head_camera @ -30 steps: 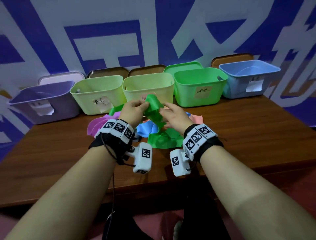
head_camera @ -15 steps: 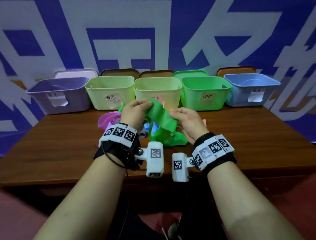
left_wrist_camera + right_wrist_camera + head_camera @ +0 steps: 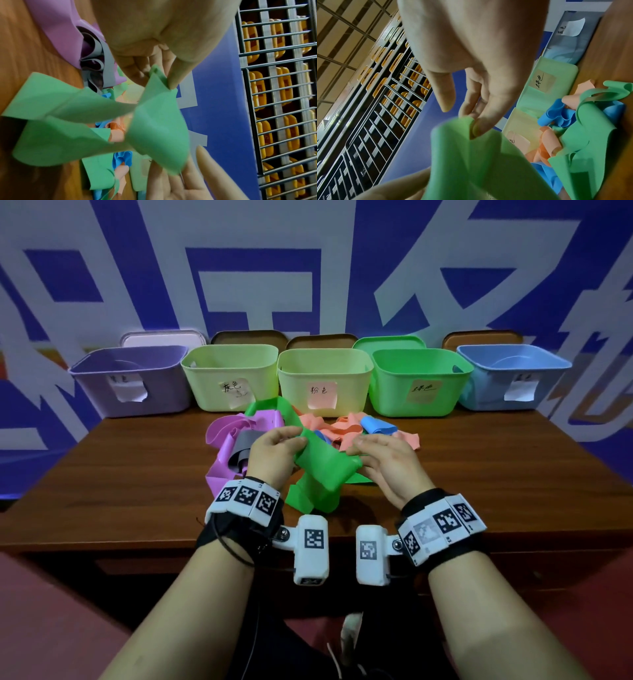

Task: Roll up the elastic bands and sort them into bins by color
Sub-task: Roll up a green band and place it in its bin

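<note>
Both hands on the green band, middle of the table

My left hand pinches one end of the green band and my right hand pinches the other, holding it just above the table. The other bands are piled behind it, short of the bins along the far edge. Bare wood at the left and right edges.

Brown wood-grain table. Back wall is white with large blue graphic shapes. Lids propped against the wall: one pale, three brown, one green. Wrist views show a dark wire rack holding yellow-orange items. Reddish floor below.
</note>
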The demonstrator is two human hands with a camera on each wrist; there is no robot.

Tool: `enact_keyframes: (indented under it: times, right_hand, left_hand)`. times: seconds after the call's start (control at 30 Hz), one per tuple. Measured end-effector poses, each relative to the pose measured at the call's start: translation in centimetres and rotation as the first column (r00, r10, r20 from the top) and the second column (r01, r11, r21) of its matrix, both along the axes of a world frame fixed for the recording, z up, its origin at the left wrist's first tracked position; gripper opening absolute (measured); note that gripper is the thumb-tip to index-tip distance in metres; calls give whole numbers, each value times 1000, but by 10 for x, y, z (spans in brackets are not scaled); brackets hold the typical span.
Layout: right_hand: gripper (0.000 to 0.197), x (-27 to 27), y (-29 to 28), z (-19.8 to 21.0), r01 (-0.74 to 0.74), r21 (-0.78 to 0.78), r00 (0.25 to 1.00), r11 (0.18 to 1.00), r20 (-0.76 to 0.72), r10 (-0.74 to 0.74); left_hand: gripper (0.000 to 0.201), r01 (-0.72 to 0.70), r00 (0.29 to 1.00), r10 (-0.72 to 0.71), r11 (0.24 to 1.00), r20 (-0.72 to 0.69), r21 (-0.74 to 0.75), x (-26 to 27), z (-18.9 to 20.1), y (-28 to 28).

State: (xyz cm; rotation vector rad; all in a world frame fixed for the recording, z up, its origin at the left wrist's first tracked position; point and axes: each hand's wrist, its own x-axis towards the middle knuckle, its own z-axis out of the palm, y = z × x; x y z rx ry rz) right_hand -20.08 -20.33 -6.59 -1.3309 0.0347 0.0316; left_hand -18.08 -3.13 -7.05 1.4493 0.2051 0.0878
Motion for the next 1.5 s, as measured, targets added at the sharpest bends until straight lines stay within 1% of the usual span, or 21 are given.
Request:
enact_keyframes:
  times: [0.17, 0.43, 0.53, 0.6, 0.67, 0.7, 0.73, 0.77, 0.83, 0.87, 0.9, 0.93, 1.0, 1.03, 1.07, 1.1, 1.17, 1.27, 1.3, 1.37, 1.5]
  right_hand:
    - [13, 6, -2, -14, -52, 21, 998, 998, -39, 53]
    - [20, 31, 1, -30, 2, -28, 997, 1000, -75, -4]
    - [17, 37, 7, -35, -39, -110, 997, 993, -65, 32]
    - [18, 42, 9, -39, -53, -157, 996, 986, -72, 42]
    - [25, 47, 9, -39, -60, -271, 998, 961, -51, 48]
    - [25, 49, 10, -37, -63, -343, 998, 937, -28, 57]
    - [16, 52, 10, -34, -67, -385, 998, 920, -10, 68]
    - [3, 55, 10, -29, -61, -409, 998, 910, 7, 70]
    - [19, 61, 10, -17, -17, -424, 998, 906, 43, 39]
    - [18, 64, 11, -12, 18, -392, 999, 920, 51, 1]
    - [6, 67, 11, -6, 64, -362, 997, 930, 67, -42]
    - [16, 71, 12, -1, 116, -324, 993, 939, 74, -97]
    - [48, 77, 16, 4, 212, -290, 976, 933, 104, -189]
    - [53, 76, 20, 8, 248, -288, 967, 925, 132, -219]
    - [49, 74, 22, 8, 269, -284, 959, 921, 165, -229]
    - [37, 71, 25, 8, 282, -285, 952, 916, 198, -232]
    - [4, 61, 33, 8, 230, -317, 962, 920, 216, -166]
    - [9, 54, 41, -1, -12, -406, 986, 914, 145, 78]
    - [17, 52, 44, -3, -64, -433, 985, 899, 116, 126]
    - [24, 54, 47, -6, -69, -424, 987, 903, 105, 125]
    - [7, 60, 52, -8, -4, -358, 997, 934, 69, 31]
  left_hand:
    - [14, -42, 999, 40, 997, -30, -57, 13, -8, -3]
    - [15, -128, 991, 118, 980, -70, -154, 42, -10, 3]
    - [16, -65, 996, 51, 976, -70, -209, 49, -3, 6]
    - [19, -9, 998, -9, 957, -59, -291, 53, 5, 8]
    - [23, 81, 995, -99, 930, -32, -358, 55, 17, 13]
    - [25, 144, 987, -160, 913, -9, -381, 55, 23, 14]
    - [28, 203, 977, -214, 901, 13, -384, 54, 29, 16]
    - [31, 243, 968, -251, 893, 31, -379, 53, 35, 17]
    - [33, 285, 958, -281, 910, 56, -300, 54, 45, 16]
    - [33, 294, 956, -286, 928, 64, -231, 55, 49, 16]
    - [31, 304, 952, -296, 939, 76, -161, 55, 53, 15]
    - [27, 306, 951, -299, 948, 81, -89, 56, 56, 14]
    - [16, 269, 960, -271, 962, 74, 32, 58, 58, 12]
    - [11, 246, 966, -251, 966, 66, 74, 59, 58, 11]
    - [9, 227, 971, -234, 968, 57, 107, 61, 58, 9]
    - [11, 213, 974, -222, 968, 53, 128, 63, 58, 8]
    - [19, 182, 979, -194, 970, 62, 160, 63, 59, 5]
    - [26, 154, 983, -169, 973, 76, 172, 62, 61, 0]
    - [26, 154, 983, -167, 976, 78, 154, 61, 62, -1]
    - [24, 169, 982, -177, 980, 72, 104, 60, 64, -3]
    - [15, 247, 968, -248, 968, 30, 44, 54, 68, -4]
